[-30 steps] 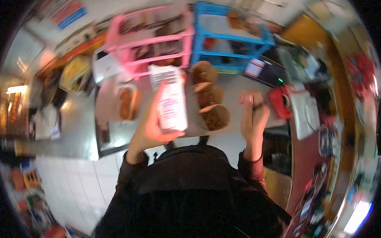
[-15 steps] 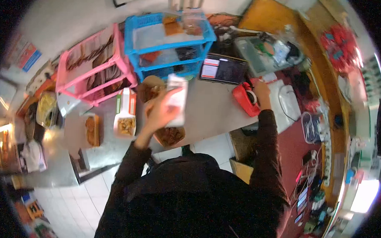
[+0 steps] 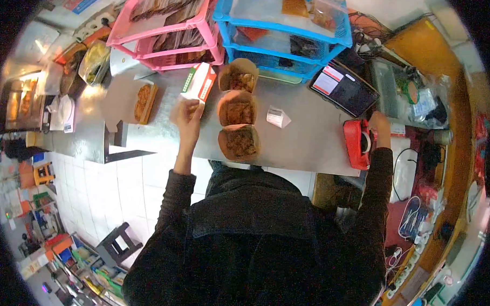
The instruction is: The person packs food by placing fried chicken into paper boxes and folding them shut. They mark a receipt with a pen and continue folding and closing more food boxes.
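Observation:
My left hand has its fingers closed at the lower part of a white, red and green carton, covering the food part of it. Beside the red tape dispenser, on its right, is my right hand; its fingers are bent together and what they grip is too small to make out. Three open brown boxes of food stand in a column right of the carton. A small white printed paper lies on the metal counter.
Pink rack and blue rack stand at the back. A tablet lies near a grey tray with small items. An open box with fried food is at left. Beyond the dispenser is a white appliance.
My left hand has let go of the white printed paper, which now lies on the counter, and has moved left to the carton. My right hand remains by the dispenser. The view has shifted.

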`<control>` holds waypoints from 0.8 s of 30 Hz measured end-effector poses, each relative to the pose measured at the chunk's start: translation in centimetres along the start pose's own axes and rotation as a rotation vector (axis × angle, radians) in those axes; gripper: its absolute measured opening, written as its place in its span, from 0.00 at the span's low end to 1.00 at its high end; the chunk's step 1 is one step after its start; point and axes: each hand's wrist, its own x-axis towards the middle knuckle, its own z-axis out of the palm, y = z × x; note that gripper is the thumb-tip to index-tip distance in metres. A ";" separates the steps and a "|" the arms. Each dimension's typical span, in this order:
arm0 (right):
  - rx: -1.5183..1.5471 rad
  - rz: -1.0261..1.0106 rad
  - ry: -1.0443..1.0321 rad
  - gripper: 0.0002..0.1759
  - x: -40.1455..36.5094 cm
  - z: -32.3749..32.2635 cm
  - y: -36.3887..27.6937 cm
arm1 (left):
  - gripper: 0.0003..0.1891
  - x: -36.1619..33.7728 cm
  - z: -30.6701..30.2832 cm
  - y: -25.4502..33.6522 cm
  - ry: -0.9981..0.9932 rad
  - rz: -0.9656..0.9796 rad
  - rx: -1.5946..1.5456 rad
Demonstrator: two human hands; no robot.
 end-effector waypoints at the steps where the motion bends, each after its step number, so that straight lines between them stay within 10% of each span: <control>1: 0.024 0.011 -0.044 0.13 0.5 0.1 -0.3 | 0.10 -1.3 -1.1 -1.0 0.024 -0.029 0.002; 7: -0.046 0.021 0.215 0.15 -3.4 -1.9 -3.8 | 0.22 -6.6 -2.0 -4.8 -0.361 -0.556 -0.195; 9: -0.054 0.028 0.576 0.14 -5.7 -1.7 -7.4 | 0.24 -6.4 -1.1 -5.9 -0.434 -0.535 -0.186; 10: 0.187 -0.275 0.914 0.10 -8.0 -1.8 -10.6 | 0.25 -6.1 -0.6 -6.5 -0.475 -0.523 -0.181; 14: 0.964 -0.738 0.135 0.20 -10.8 11.2 -24.8 | 0.29 -6.0 0.8 -6.0 -0.572 -0.560 -0.332; 17: 1.282 -0.424 -0.394 0.27 -17.5 8.5 -32.7 | 0.28 -7.0 1.8 -8.1 -0.595 -0.407 -0.232; 24: 1.111 -0.630 -0.250 0.34 -18.5 8.7 -33.6 | 0.32 -7.7 2.8 -11.4 -0.746 -0.194 0.123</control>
